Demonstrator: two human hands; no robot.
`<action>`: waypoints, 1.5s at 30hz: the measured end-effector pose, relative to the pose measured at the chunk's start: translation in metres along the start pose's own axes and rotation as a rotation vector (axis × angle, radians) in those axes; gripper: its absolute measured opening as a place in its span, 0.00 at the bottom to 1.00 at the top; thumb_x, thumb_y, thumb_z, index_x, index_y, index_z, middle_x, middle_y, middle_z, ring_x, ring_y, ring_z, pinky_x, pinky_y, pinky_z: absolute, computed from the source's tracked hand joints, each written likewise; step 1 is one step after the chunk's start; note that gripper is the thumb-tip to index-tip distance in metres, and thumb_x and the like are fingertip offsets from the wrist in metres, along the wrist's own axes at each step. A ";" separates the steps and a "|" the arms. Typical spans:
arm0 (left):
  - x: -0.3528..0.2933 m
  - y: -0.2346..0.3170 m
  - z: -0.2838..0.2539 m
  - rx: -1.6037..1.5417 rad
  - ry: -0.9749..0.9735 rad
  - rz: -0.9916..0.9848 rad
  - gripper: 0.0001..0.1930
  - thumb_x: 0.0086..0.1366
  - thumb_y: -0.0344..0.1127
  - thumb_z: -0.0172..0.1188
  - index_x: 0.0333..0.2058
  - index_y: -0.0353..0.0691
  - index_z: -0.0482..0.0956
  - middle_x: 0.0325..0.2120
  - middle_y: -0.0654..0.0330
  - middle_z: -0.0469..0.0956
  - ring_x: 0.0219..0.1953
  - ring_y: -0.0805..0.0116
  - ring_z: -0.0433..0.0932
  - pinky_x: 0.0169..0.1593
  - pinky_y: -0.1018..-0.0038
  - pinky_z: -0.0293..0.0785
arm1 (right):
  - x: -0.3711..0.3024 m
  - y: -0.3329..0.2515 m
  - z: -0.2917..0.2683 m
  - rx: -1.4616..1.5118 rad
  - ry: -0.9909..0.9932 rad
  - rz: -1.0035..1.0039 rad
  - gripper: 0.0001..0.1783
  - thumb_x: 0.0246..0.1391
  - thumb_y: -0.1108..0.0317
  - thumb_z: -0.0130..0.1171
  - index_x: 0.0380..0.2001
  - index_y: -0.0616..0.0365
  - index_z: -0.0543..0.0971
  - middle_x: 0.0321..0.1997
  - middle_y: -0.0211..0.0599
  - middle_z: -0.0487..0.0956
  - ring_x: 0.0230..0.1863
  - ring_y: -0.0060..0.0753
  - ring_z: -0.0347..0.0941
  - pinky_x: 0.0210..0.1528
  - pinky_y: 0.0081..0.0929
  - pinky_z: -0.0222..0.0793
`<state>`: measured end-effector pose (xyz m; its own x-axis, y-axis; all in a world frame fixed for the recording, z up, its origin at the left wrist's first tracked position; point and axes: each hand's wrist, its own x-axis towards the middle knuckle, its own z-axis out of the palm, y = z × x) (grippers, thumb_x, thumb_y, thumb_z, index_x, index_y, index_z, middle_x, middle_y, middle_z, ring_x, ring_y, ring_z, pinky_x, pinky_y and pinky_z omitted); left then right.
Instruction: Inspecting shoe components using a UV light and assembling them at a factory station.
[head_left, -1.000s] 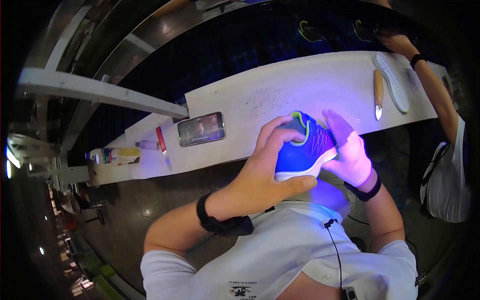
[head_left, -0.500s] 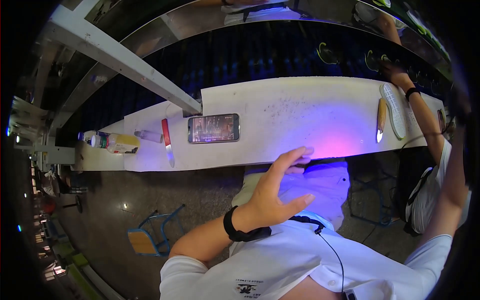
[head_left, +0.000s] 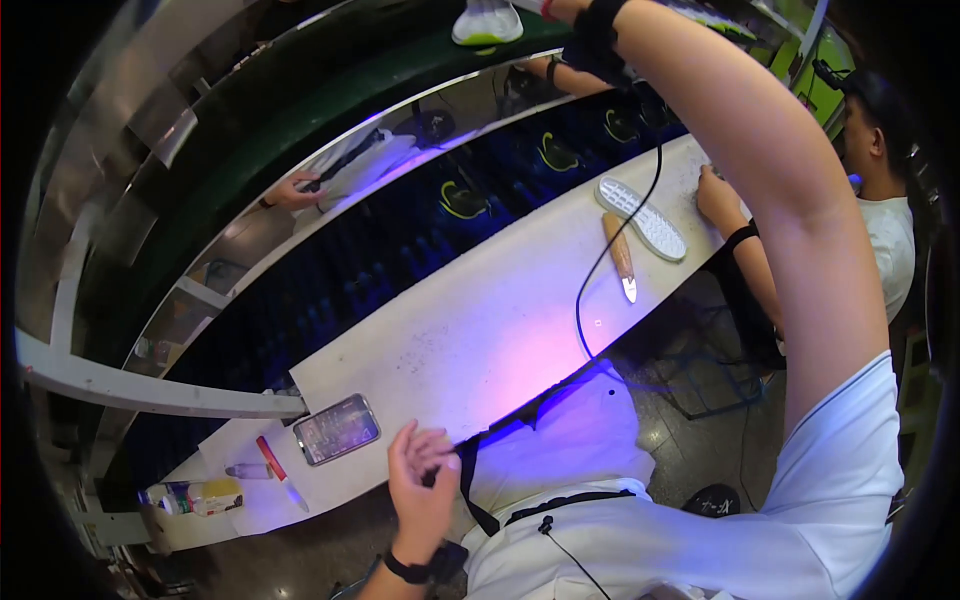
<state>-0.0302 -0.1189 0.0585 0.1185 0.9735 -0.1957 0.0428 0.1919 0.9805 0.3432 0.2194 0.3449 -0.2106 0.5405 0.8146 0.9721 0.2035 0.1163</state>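
Note:
My left hand (head_left: 422,488) is held over the near edge of the white worktop (head_left: 400,340), beside a phone (head_left: 338,430). Its fingers are loosely bent and apart, and nothing is in it. My right arm stretches up and across to the top edge, where only part of my right hand (head_left: 566,9) shows; its fingers are cut off. Close to it, a white shoe (head_left: 487,24) with a green patch stands on an upper green belt. From the right wrist a black cable (head_left: 582,290) hangs down over the worktop.
A wooden-handled knife (head_left: 619,258) and a white shoe sole (head_left: 643,218) lie at the right. A red-handled knife (head_left: 270,457) and bottles (head_left: 205,496) lie at the left. Dark shoe pieces (head_left: 462,200) rest on the black conveyor. A co-worker's hand (head_left: 720,203) is at the worktop's far right.
My view has turned to the right. My right arm has swung up and across toward the white shoe. My left hand has moved left, nearer the phone. The co-worker's hand has left the conveyor.

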 end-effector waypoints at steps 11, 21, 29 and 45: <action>0.388 -0.006 0.146 0.242 0.278 -0.078 0.52 0.54 0.47 0.83 0.70 0.34 0.62 0.67 0.42 0.71 0.65 0.50 0.75 0.66 0.57 0.73 | -0.053 0.007 0.009 0.310 -0.547 0.075 0.28 0.57 0.40 0.60 0.35 0.55 0.92 0.38 0.52 0.89 0.44 0.54 0.87 0.53 0.43 0.79; 0.418 -0.021 0.119 -0.220 0.330 -0.336 0.38 0.58 0.39 0.75 0.65 0.38 0.68 0.57 0.46 0.78 0.55 0.45 0.81 0.62 0.44 0.78 | -0.063 0.006 0.018 0.335 -0.418 0.040 0.26 0.57 0.43 0.61 0.35 0.56 0.92 0.39 0.54 0.88 0.46 0.57 0.86 0.55 0.44 0.78; 0.152 0.033 0.060 -0.864 -0.340 -0.540 0.27 0.76 0.39 0.59 0.68 0.32 0.67 0.56 0.45 0.80 0.53 0.47 0.84 0.58 0.53 0.84 | -0.074 0.039 0.063 0.862 -0.251 0.281 0.13 0.57 0.57 0.73 0.38 0.55 0.91 0.39 0.38 0.90 0.41 0.41 0.86 0.49 0.34 0.79; 0.123 0.059 0.079 1.087 -0.354 0.252 0.23 0.74 0.47 0.61 0.50 0.28 0.77 0.49 0.39 0.84 0.54 0.41 0.83 0.58 0.51 0.78 | -0.327 -0.031 -0.154 0.885 0.134 0.322 0.16 0.71 0.68 0.61 0.54 0.71 0.78 0.52 0.52 0.84 0.53 0.39 0.81 0.63 0.38 0.74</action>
<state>0.0650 0.0026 0.0909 0.5073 0.8467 -0.1606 0.7842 -0.3762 0.4935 0.3975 -0.0893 0.1624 0.1211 0.5913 0.7973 0.5392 0.6352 -0.5529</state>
